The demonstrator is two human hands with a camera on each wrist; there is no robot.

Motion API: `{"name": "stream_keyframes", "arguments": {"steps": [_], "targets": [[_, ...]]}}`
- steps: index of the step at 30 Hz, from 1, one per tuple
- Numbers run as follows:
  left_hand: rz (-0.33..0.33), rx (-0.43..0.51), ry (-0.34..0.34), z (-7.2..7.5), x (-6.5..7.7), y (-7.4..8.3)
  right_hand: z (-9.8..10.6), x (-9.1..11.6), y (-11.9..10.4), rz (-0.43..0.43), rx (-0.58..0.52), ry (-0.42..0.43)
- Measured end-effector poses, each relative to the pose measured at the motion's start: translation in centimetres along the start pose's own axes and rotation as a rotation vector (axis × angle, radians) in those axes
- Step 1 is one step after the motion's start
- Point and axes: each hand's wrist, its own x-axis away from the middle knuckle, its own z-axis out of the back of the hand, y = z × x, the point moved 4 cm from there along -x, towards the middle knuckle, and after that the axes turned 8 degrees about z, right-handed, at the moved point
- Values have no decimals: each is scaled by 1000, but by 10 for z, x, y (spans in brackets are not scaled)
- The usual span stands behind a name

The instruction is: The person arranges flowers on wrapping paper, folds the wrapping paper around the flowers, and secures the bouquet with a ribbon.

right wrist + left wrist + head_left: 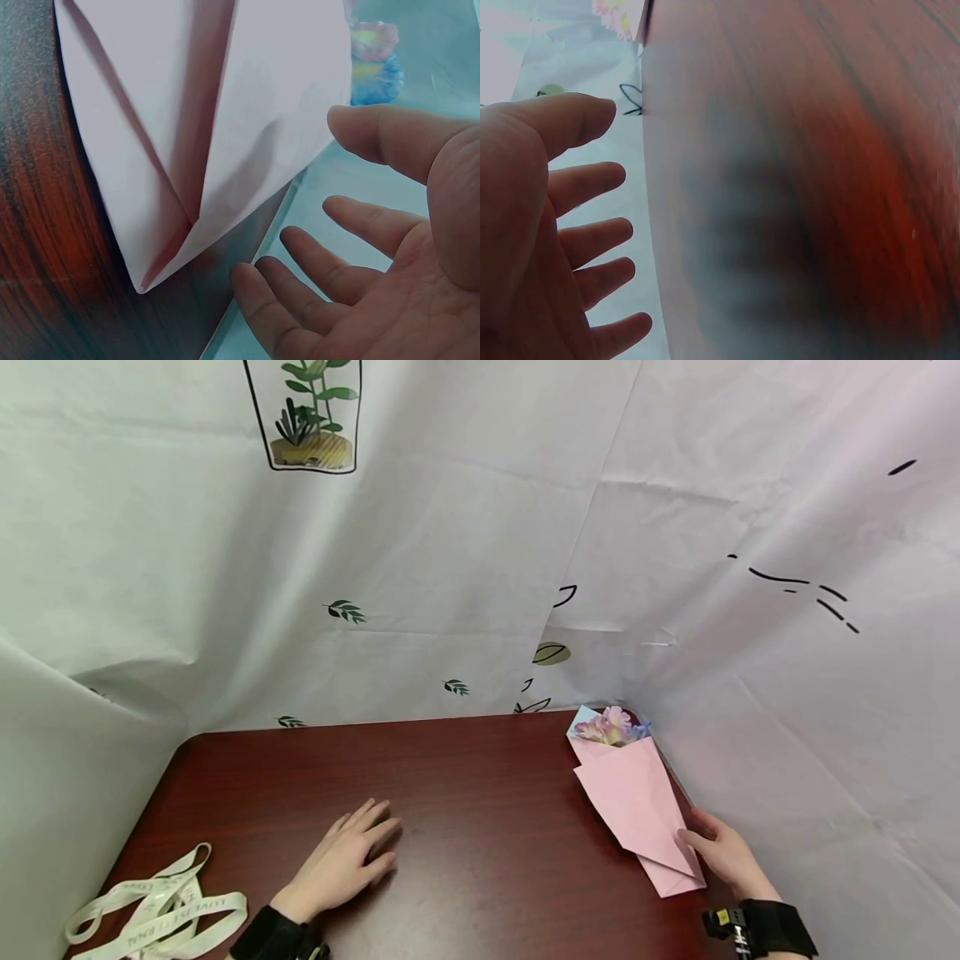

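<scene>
A small bouquet wrapped in folded pink paper (637,802) lies slantwise at the table's right side. Pink and blue flowers (613,725) peek out of its far end, beside a light blue corner of paper. My right hand (723,852) is beside the wrap's lower right edge, its thumb tip overlapping the paper in the head view. In the right wrist view, its fingers (360,217) are spread and loosely bent, with nothing gripped. Over the middle left of the table, my left hand (341,864) hovers palm down, fingers spread and holding nothing.
A loose heap of pale printed ribbon (168,902) lies at the table's left front. The dark red-brown table (480,827) meets white patterned cloth (420,568) at its back, left and right edges. Both wrists wear black bands (776,927).
</scene>
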Motion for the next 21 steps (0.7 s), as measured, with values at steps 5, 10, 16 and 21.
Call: {"name": "stream_keyframes", "arguments": {"steps": [5,10,16,21], "targets": [[-1,-16,58,12,7,-9,3,0,-3,-4,11,9],[38,-18,120,32,21,-30,5,-1,-12,30,33,25],[90,-22,167,68,46,-68,8,0,-36,105,74,65],[167,16,96,91,71,-108,1,6,-68,271,102,231]]}}
